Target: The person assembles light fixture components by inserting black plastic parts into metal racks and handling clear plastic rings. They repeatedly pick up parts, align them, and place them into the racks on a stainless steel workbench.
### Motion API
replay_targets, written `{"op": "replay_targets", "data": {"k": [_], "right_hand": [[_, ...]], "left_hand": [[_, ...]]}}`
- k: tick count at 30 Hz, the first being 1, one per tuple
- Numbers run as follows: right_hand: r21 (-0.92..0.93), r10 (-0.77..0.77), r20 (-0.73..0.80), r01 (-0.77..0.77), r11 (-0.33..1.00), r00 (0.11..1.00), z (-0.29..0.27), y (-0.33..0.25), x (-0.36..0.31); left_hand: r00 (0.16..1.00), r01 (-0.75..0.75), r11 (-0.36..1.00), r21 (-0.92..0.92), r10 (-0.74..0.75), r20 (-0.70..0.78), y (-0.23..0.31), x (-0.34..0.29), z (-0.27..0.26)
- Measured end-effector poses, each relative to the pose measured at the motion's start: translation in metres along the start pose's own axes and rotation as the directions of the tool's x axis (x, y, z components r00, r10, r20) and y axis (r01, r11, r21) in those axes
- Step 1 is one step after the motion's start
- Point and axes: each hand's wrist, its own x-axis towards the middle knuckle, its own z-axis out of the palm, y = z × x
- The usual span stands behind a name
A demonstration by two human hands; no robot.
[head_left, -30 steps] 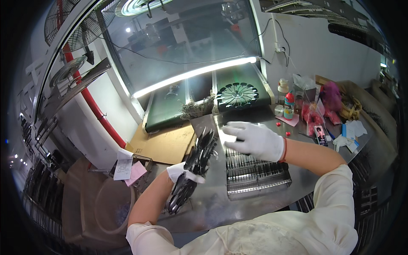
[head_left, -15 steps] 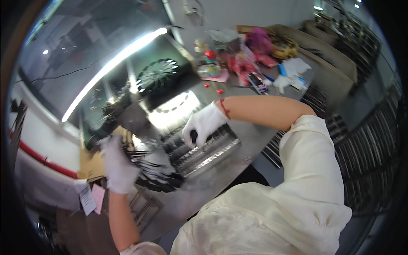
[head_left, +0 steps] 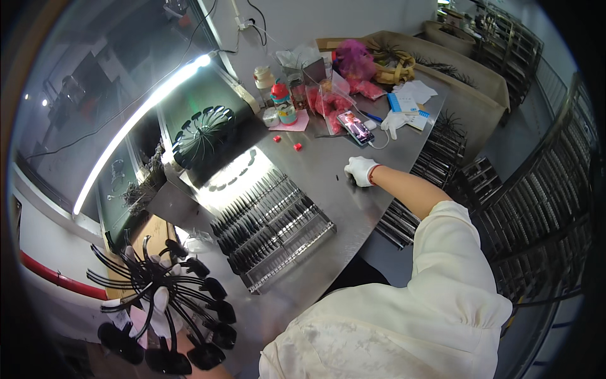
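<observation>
My left hand (head_left: 161,299), in a white glove, is closed around the middle of a black plastic moulded cluster (head_left: 211,288) at the lower left. Thin curved arms spread from its centre, several ending in dark paddle-shaped pieces that cover much of the hand. Over the table's right part, my white-gloved right hand (head_left: 362,171) has its fingers curled together; what they hold, if anything, is hidden. Small black bits (head_left: 337,178) lie beside it. Between both hands stands a metal rack (head_left: 297,251) carrying rows of slim black pieces (head_left: 260,215).
Another black cluster (head_left: 203,134) lies on a green conveyor belt (head_left: 183,95) under a bright tube lamp (head_left: 142,120). Bottles (head_left: 281,101), pink bags (head_left: 331,104) and a phone (head_left: 355,128) are at the table's back. Metal racks (head_left: 530,234) and a large bin (head_left: 467,104) stand right.
My right hand has left the rack and moved right across the table. My left hand has drawn lower and nearer, with the black cluster now lifted in plain view.
</observation>
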Motion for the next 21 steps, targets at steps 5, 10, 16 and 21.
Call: {"op": "replay_targets", "data": {"k": [5, 10, 16, 21], "right_hand": [[-0.191, 0.070, 0.155, -0.040, 0.981, 0.985, -0.033, -0.033, 0.000], [0.314, -0.207, -0.535, 0.420, 0.851, 0.819, -0.079, -0.142, -0.006], [0.599, -0.559, -0.451, 0.701, 0.388, 0.695, -0.099, -0.328, -0.027], [0.384, -0.259, -0.744, 0.711, 0.589, 0.616, -0.049, -0.379, -0.009]], "left_hand": [[0.958, -0.071, 0.963, -0.260, 0.138, 0.250, -0.033, 0.002, -0.004], [0.983, -0.101, 0.988, -0.120, 0.118, 0.141, -0.026, 0.000, 0.005], [0.976, -0.078, 0.988, -0.133, 0.103, 0.191, -0.029, -0.008, 0.043], [0.998, 0.017, 0.962, -0.271, -0.002, 0.058, -0.045, -0.015, 0.040]]}}
